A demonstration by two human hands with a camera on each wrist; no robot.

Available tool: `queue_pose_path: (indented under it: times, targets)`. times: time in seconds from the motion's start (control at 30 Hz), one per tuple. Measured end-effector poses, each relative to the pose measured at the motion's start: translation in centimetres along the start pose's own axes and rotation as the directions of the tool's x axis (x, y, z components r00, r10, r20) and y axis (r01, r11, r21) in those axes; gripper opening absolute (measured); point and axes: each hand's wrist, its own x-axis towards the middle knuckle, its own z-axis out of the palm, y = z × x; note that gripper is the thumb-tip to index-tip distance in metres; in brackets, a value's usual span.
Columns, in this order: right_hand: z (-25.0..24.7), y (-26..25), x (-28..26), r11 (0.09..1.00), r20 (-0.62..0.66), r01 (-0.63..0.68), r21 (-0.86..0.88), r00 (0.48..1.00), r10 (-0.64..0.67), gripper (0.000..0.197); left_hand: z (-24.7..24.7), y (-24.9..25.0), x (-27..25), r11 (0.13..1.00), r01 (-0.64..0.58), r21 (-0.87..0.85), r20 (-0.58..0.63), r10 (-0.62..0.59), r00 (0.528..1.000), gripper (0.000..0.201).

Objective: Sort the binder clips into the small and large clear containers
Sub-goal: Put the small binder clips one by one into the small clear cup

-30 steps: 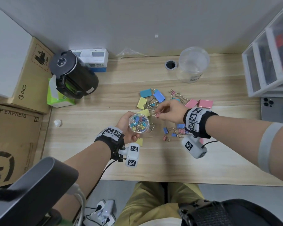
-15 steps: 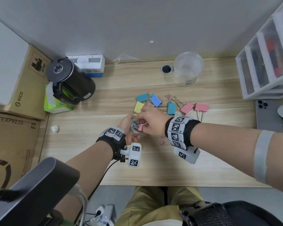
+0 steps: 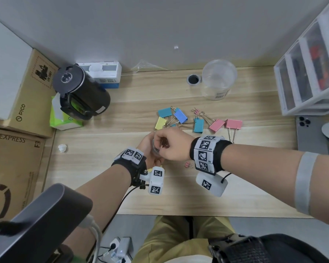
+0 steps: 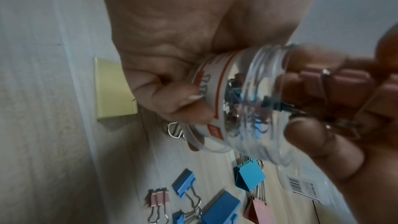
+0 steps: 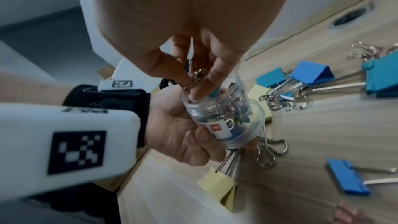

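Note:
My left hand [image 3: 147, 149] grips the small clear jar [image 5: 226, 117], tilted and holding several small coloured clips. My right hand [image 3: 162, 146] is right over the jar's mouth and pinches a few small pink binder clips [image 4: 331, 77] by their wire handles, fingertips [image 5: 213, 81] dipping into the opening. The small clear jar [image 3: 156, 149] is mostly hidden by both hands in the head view. The large clear container [image 3: 217, 80] stands upright at the back of the desk. Large clips lie between: teal [image 3: 164, 112], blue [image 3: 180, 115], yellow [image 3: 160, 123], pink [image 3: 234, 123].
One small pink clip [image 3: 188, 165] lies on the desk under my right wrist. A black kettle [image 3: 80, 93] and cardboard boxes [image 3: 23, 95] stand on the left. A drawer unit [image 3: 310, 73] and a phone [image 3: 308, 133] are at the right. A cable hole [image 3: 193, 79] is beside the large container.
My right hand has left the loose clips at the right and come over the jar with small pink clips pinched. The left hand keeps holding the jar.

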Motion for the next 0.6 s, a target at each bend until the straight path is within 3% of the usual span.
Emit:
queue_pose_path:
  times: [0.23, 0.33, 0.4, 0.47, 0.53, 0.6]
  targets:
    - [-0.5, 0.7, 0.2, 0.991, -0.055, -0.079, 0.107, 0.995, 0.085, 0.019, -0.8, 0.1, -0.2, 0.992, 0.059, 0.114, 0.065, -0.066, 0.996, 0.035]
    - [-1.3, 1.9, 0.4, 0.972, -0.186, -0.085, 0.219, 0.974, 0.127, 0.029, -1.3, 0.1, -0.3, 0.988, 0.085, 0.129, 0.102, -0.098, 0.99, 0.042]
    - [-2.1, 3.1, 0.6, 0.964, -0.31, -0.103, 0.245, 0.934, 0.179, 0.032, -1.4, 0.1, -0.6, 0.987, 0.093, 0.134, 0.123, -0.109, 0.986, 0.047]
    - [-2.8, 4.8, 0.5, 0.954, -0.333, -0.158, 0.254, 0.912, 0.239, 0.032, -1.7, -0.1, -0.8, 0.985, 0.103, 0.142, 0.127, -0.121, 0.984, 0.048]
    - [-3.2, 6.7, 0.0, 0.962, -0.26, -0.243, 0.126, 0.928, 0.268, 0.03, -2.0, -0.2, -0.7, 0.983, 0.11, 0.144, 0.126, -0.128, 0.984, 0.048]
    - [-3.0, 8.4, -0.7, 0.938, -0.151, -0.313, -0.149, 0.945, 0.292, 0.026, -2.2, -0.4, -0.7, 0.982, 0.115, 0.147, 0.123, -0.134, 0.983, 0.049]
